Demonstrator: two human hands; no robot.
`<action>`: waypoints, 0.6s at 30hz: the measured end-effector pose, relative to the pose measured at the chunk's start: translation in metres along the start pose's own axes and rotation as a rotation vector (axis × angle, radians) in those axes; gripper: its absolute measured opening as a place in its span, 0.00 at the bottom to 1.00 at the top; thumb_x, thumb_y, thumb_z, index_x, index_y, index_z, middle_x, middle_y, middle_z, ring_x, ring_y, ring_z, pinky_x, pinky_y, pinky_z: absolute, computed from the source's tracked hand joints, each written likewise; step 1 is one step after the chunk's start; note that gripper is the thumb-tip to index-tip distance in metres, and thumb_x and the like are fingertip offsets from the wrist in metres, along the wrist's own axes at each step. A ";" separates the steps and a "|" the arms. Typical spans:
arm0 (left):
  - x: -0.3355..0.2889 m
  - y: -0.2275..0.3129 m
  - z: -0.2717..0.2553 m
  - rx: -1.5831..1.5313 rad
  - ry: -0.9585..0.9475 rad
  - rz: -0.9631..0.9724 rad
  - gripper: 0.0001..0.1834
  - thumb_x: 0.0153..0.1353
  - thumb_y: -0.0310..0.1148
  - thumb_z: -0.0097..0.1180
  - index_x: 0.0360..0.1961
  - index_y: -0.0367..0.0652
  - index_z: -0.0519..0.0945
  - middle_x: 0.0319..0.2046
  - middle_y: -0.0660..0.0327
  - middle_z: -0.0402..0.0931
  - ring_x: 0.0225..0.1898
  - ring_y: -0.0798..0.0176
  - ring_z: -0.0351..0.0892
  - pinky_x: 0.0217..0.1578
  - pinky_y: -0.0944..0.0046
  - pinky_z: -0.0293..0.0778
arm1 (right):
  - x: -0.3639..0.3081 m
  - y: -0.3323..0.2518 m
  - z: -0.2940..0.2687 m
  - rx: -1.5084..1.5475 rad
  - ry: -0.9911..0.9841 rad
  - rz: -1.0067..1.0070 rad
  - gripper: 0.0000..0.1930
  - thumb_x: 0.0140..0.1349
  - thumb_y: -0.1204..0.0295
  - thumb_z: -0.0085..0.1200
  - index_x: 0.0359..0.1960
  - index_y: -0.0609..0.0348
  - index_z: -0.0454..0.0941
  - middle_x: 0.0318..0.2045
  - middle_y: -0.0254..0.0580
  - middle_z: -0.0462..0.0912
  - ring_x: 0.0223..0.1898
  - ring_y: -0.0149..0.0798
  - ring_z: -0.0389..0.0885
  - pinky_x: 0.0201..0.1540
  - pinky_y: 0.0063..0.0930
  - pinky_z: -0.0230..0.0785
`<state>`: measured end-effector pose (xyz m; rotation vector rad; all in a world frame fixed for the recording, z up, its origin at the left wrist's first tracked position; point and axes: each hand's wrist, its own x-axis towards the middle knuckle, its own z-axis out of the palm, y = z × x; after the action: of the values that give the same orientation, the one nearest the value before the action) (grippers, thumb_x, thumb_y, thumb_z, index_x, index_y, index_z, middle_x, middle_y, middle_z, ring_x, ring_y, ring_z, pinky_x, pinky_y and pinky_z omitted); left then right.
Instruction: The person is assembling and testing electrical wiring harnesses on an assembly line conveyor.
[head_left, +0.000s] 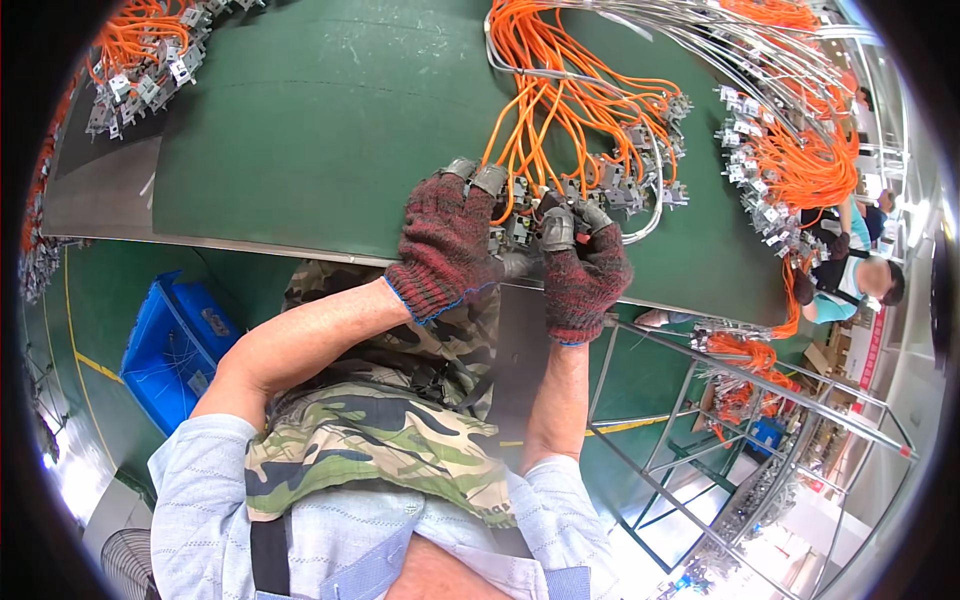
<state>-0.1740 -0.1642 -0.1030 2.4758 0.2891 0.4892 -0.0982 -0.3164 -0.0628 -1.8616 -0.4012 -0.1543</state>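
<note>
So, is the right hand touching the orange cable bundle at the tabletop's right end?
Apart: in the head view, green tabletop shows between the right hand and that cable bundle.

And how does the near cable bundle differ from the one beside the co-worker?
The near bundle fans loosely; the other bundle looks denser. The left hand and right hand are at the near bundle's connectors, not the other bundle's. Both are orange, with grey connectors.

Cables (535, 40) on table (330, 130), bin (150, 350) at left
</note>
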 end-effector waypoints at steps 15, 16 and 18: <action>0.001 -0.015 -0.002 -0.244 -0.074 0.011 0.65 0.41 0.54 0.82 0.74 0.30 0.61 0.64 0.37 0.69 0.64 0.30 0.70 0.67 0.37 0.65 | 0.017 -0.014 0.015 -0.103 -0.045 0.107 0.16 0.66 0.72 0.72 0.53 0.63 0.87 0.35 0.38 0.91 0.34 0.25 0.84 0.38 0.24 0.80; 0.001 -0.016 -0.003 -0.248 -0.091 0.011 0.65 0.40 0.54 0.82 0.73 0.30 0.61 0.63 0.37 0.69 0.64 0.31 0.71 0.67 0.38 0.66 | 0.018 -0.015 0.016 -0.101 -0.046 0.105 0.16 0.66 0.72 0.72 0.53 0.63 0.87 0.35 0.38 0.91 0.34 0.25 0.84 0.38 0.24 0.80; -0.003 -0.013 -0.002 -0.222 -0.049 -0.002 0.61 0.39 0.51 0.80 0.71 0.32 0.64 0.61 0.39 0.70 0.62 0.33 0.71 0.66 0.38 0.67 | 0.020 -0.016 0.016 -0.184 -0.068 0.050 0.15 0.66 0.71 0.71 0.52 0.62 0.88 0.35 0.37 0.91 0.33 0.24 0.84 0.36 0.24 0.79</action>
<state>-0.1783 -0.1534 -0.1100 2.2673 0.2059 0.4338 -0.0866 -0.2928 -0.0481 -2.0604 -0.3978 -0.0966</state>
